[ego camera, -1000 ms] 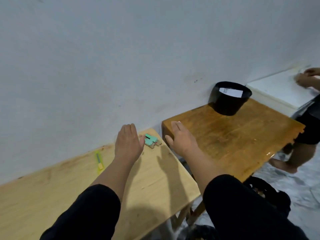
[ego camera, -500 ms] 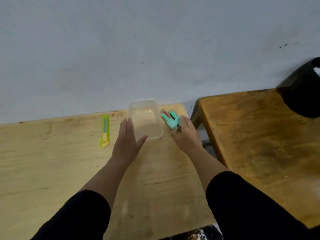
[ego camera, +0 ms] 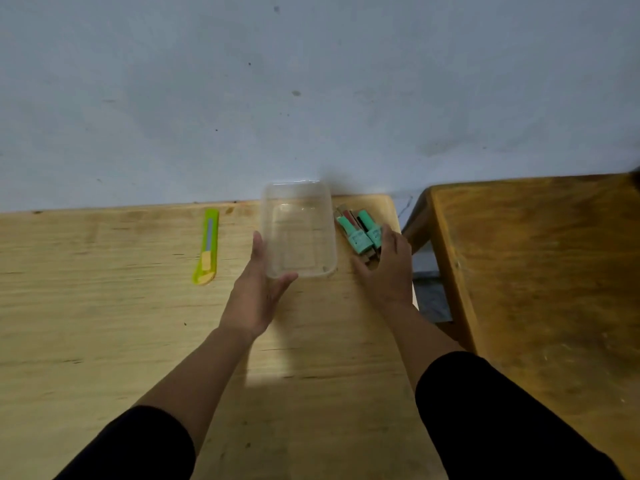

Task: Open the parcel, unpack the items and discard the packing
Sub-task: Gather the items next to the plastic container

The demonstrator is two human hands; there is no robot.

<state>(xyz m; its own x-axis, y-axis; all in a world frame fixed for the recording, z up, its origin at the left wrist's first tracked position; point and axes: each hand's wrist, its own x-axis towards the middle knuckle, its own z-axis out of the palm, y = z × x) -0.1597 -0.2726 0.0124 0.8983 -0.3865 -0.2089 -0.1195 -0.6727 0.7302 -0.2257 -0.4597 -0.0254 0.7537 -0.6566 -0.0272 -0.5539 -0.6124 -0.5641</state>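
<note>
L hand (ego camera: 256, 296) closed in since 0.5 s ago, fingers straight against clear tub (ego camera: 298, 237), table (ego camera: 104, 323) far edge; R hand (ego camera: 388, 271) over green items (ego camera: 358, 233), grip unclear; stowing likely.
</note>
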